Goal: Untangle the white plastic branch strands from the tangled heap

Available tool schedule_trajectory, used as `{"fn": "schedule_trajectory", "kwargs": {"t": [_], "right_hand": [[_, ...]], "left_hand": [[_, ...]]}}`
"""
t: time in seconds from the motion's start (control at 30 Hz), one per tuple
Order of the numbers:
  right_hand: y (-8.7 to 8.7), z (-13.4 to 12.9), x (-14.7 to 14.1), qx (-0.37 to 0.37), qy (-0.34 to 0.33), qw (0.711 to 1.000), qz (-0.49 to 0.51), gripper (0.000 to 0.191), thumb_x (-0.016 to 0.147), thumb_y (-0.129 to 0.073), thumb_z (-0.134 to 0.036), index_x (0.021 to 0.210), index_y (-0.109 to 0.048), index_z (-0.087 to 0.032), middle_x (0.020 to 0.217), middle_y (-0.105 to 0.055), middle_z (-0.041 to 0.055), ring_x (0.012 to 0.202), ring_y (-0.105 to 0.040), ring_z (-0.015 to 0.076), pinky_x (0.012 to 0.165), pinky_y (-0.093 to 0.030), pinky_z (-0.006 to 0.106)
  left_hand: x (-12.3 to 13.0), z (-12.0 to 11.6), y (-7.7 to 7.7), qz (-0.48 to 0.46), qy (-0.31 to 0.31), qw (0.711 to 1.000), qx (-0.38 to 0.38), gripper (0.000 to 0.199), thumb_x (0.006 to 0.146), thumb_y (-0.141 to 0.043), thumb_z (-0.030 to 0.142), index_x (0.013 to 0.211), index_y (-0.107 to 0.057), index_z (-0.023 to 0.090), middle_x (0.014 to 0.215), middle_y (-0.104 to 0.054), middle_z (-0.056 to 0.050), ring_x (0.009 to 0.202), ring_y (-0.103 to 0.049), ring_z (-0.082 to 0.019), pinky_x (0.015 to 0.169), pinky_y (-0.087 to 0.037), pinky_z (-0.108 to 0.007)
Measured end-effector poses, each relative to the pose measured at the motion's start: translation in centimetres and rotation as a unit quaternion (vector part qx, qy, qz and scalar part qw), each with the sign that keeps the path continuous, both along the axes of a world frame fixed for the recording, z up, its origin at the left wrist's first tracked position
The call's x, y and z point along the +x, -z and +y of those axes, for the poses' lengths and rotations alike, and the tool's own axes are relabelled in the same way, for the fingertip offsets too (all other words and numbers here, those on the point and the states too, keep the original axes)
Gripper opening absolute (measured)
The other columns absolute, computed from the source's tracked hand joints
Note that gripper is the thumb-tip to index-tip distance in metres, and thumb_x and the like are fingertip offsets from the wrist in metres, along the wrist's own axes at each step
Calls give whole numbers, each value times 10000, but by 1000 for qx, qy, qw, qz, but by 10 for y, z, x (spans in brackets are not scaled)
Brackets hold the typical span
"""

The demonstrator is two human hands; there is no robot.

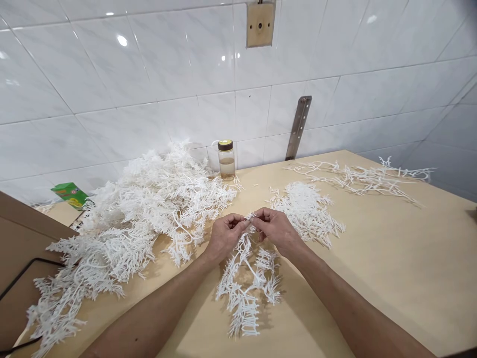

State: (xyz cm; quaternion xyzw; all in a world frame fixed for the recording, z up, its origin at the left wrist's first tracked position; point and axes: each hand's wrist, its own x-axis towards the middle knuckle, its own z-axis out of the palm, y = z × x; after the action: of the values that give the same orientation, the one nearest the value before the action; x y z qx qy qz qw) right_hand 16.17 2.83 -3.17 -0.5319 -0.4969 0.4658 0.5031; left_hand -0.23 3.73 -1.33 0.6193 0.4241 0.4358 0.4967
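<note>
Both hands meet near the middle of the table over a white branched plastic sprig, which has many thin needle-like twigs and hangs down toward me. My left hand pinches its upper end between thumb and forefinger. Close against it, my right hand pinches the same tip, where small white twigs poke out above the fingers. Just beyond my right hand lies a heap of short loose white twigs. A large tangled pile of uncut-looking white sprigs spreads to the left.
Bare white stems lie at the back right of the wooden table. A bottle of liquid stands by the tiled wall. At left are a green box and a brown carton. A metal strip leans on the wall.
</note>
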Motion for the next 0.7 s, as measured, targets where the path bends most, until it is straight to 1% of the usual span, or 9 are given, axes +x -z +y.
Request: {"fn": "schedule_trajectory", "kwargs": {"t": [0.13,0.27,0.37,0.43,0.57,0.63,0.7], "right_hand": [[-4,-2,1,-5,-2,1000,-18,226,737,-715,-402,753,-641,-189,636,-601,-26,444,-532,101,439,-482,241],[-9,-4,1,-8,-14,999,-40,255,740,-722,-431,754,-639,-190,636,-593,-28,437,-514,93,435,-474,237],[-11,-5,1,-8,-29,999,-42,284,741,-727,-448,762,-627,-182,651,-595,-20,455,-519,94,439,-484,236],[-12,-6,2,-12,-37,998,-45,308,750,-724,-457,845,-639,-177,709,-619,-2,487,-539,100,446,-500,238],[-18,-8,9,-13,-74,995,-59,430,770,-720,-449,1081,-631,-165,958,-667,73,556,-586,104,479,-531,247],[-21,-9,12,-8,-104,992,-66,452,788,-708,-436,1136,-623,-160,1047,-662,94,546,-586,89,501,-539,251],[-23,-10,14,-3,-121,990,-72,430,807,-687,-430,1130,-637,-151,1026,-665,88,534,-577,82,512,-542,254]], "left_hand": [[-2,2,1,-17,18,999,-24,273,762,-715,415,765,-686,144,727,-652,-31,673,-561,-138,649,-443,-269],[-3,4,3,-32,20,998,-49,303,771,-696,450,765,-648,151,654,-579,3,586,-489,-106,571,-395,-241],[-3,6,4,-28,22,998,-42,305,762,-699,446,758,-644,146,656,-569,4,591,-474,-102,579,-384,-238],[-4,6,3,-18,31,999,-31,290,769,-693,428,775,-659,139,687,-586,-6,630,-491,-109,616,-398,-244],[-5,5,1,2,61,998,-15,255,811,-649,390,816,-661,136,736,-605,-20,684,-516,-123,663,-421,-257],[-4,4,-1,15,55,998,-2,229,824,-625,367,808,-643,139,717,-586,-13,666,-500,-120,642,-416,-253],[-4,2,-3,27,38,999,8,206,829,-603,346,793,-622,144,681,-556,-1,628,-470,-111,600,-395,-243]]}}
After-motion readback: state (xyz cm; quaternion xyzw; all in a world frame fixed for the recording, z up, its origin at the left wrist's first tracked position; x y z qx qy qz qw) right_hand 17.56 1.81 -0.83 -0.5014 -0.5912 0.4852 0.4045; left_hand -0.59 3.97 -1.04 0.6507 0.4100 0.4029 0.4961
